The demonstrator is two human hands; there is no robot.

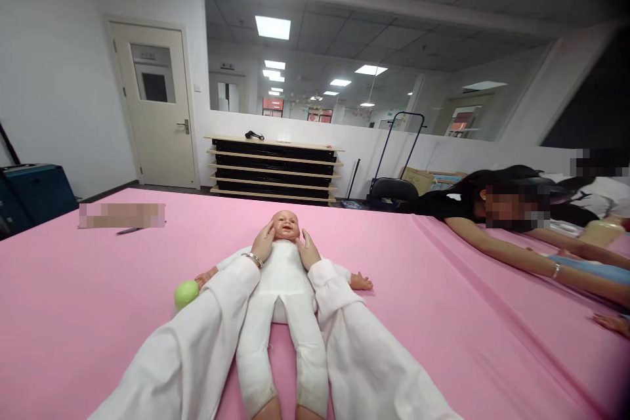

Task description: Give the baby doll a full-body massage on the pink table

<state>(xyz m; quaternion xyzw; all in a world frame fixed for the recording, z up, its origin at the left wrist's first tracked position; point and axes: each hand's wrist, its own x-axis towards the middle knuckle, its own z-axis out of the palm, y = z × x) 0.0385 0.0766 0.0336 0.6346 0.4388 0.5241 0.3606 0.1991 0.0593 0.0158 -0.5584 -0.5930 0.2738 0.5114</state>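
Doll (285,275) face-up, head (285,224) between both grips (262,245) (308,254)

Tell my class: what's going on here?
A person in white sleeves has the left hand and right hand at a white-bodied cloth baby doll, one on each side of its head. The doll lies face up on a pink cloth, arms spread, a round lime-green object near one. To the right, another person in black stretches both arms over the cloth.

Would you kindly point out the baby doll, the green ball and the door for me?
Baby doll (284,273): head view, on its white torso.
Green ball (186,295): head view, on the middle of its rounded surface.
Door (160,138): head view, on its lower panel.
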